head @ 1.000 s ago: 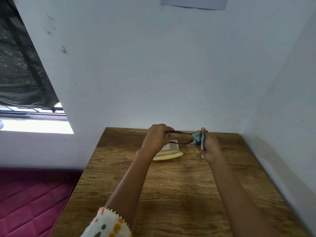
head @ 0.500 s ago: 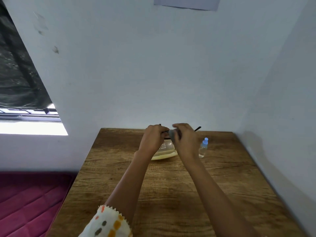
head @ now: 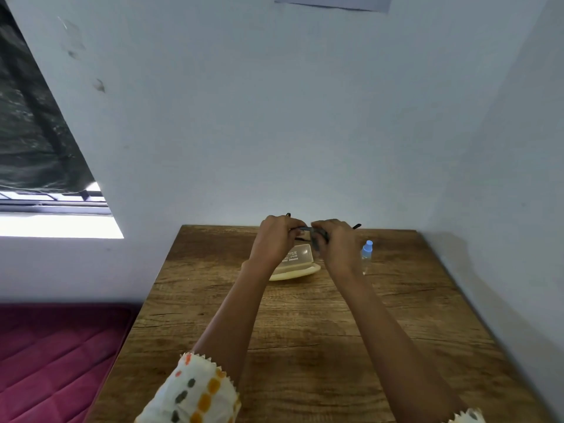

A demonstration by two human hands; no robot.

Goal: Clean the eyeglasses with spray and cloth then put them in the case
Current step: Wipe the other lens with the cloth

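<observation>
Black-framed eyeglasses point(head: 300, 229) are held above the far middle of the wooden table point(head: 305, 325). My left hand point(head: 274, 239) grips their left side. My right hand point(head: 335, 242) pinches a grey-blue cloth point(head: 320, 239) round the frame near its middle; one temple tip sticks out to the right. The cloth is mostly hidden by my fingers. Below the hands lies an open pale yellow case point(head: 300, 264) with a translucent lid. A small clear spray bottle point(head: 366, 254) with a blue cap stands just right of my right hand.
The table sits in a corner, with a white wall point(head: 305, 132) behind and another on the right. A maroon mattress point(head: 55, 361) lies lower left. A window is at the left.
My right hand with the cloth has moved left along the glasses, close to my left hand. That uncovered the spray bottle. Since half a second ago little has shifted.
</observation>
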